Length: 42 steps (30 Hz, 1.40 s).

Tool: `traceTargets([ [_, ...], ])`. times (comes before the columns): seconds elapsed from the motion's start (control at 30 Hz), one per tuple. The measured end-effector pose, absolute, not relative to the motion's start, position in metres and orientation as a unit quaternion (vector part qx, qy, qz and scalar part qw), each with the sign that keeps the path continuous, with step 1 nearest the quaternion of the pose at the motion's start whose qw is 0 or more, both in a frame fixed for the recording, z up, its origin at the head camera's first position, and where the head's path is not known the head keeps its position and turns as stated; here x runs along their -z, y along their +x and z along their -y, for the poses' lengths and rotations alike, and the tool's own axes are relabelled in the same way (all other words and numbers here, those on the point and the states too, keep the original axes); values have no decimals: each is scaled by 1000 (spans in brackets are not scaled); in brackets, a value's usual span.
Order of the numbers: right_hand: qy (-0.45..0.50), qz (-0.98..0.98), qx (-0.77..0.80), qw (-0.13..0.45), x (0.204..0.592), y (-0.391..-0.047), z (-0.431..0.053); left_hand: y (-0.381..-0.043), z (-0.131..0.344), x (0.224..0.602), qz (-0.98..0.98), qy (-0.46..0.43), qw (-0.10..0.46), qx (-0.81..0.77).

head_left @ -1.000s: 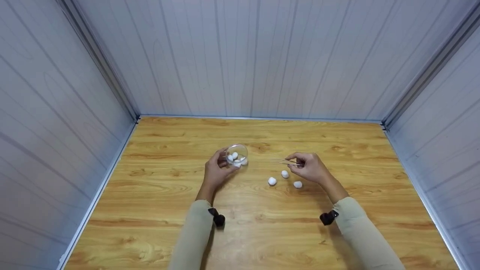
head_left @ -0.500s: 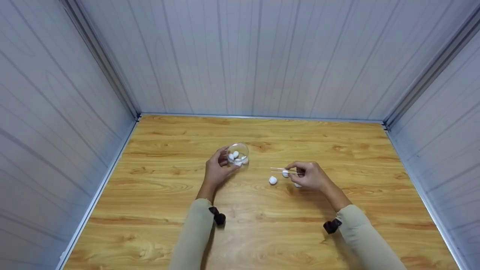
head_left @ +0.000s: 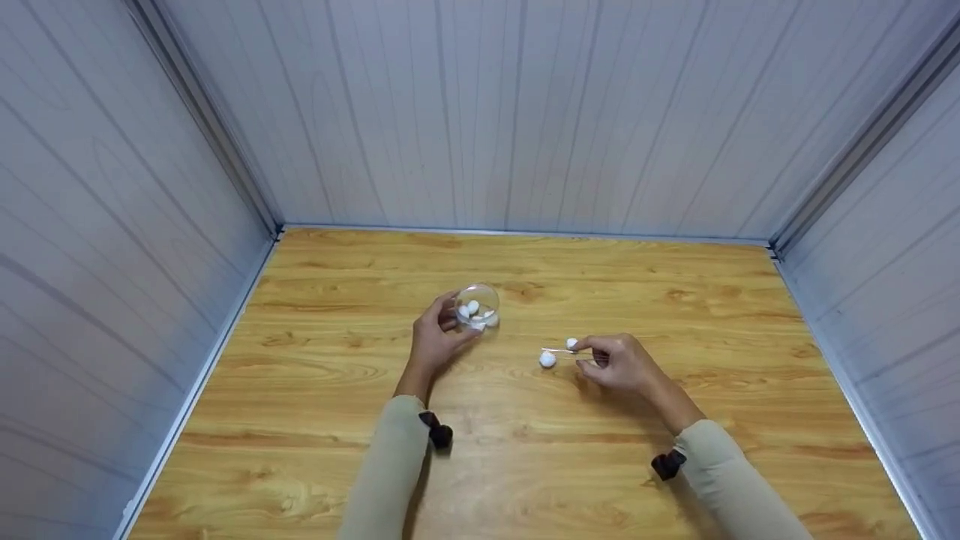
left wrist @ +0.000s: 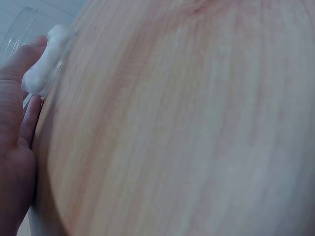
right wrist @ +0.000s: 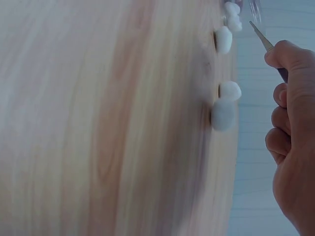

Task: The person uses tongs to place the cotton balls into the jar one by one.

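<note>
"Pinching the tweezers (right wrist: 263,38), isn't it, the right hand (head_left: 622,365)?"

"Yes; thumb and forefinger press them from either side, the other fingers fold in toward the palm; the wrist hangs over the table (head_left: 322,420), the forearm slanting in from the lower right; the prongs point across toward the left hand (head_left: 435,339), their tips raised off the wood."

"And the white balls?"

"Three lie loose; the left ball (head_left: 547,360) sits near the tips, the far ball (head_left: 572,343) lies just beyond the fingers; the third ball (right wrist: 222,115) shows best from the right wrist, mostly covered by the hand from above."

"What is the left hand doing?"

"Holding the clear cup (head_left: 484,291); thumb along the near side, fingers curved round the far side; more balls (head_left: 473,307) lie inside."

"Farther out?"

"Pale sleeves (head_left: 382,461) on both arms; a small black device (head_left: 436,435) at each wrist; grey-white panelled walls (head_left: 480,112) on three sides of the table."
</note>
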State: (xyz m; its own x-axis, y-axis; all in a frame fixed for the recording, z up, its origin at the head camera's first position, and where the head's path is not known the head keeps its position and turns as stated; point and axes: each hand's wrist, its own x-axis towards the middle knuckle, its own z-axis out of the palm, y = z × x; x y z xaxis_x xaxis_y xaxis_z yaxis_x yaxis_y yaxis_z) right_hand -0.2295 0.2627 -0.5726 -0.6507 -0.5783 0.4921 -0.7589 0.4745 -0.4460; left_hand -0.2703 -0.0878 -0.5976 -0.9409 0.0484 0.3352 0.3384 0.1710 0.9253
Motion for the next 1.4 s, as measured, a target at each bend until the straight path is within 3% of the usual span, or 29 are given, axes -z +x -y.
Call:
traceTargets([
  [0.33, 400, 855, -301, 137, 577, -225, -266, -269, 87, 590, 755, -136, 110, 632],
  [0.57, 376, 877, -274, 115, 579, -222, -267, -279, 88, 611, 771, -115, 117, 615],
  [0.8, 363, 886, -269, 110, 585, -222, -268, -267, 88, 591, 751, -126, 107, 639],
  [1.17, 361, 882, -278, 120, 591, -223, -268, -278, 89, 613, 773, -107, 103, 617],
  [1.4, 363, 881, -279, 118, 592, -224, -269, -271, 88, 601, 761, -126, 110, 626],
])
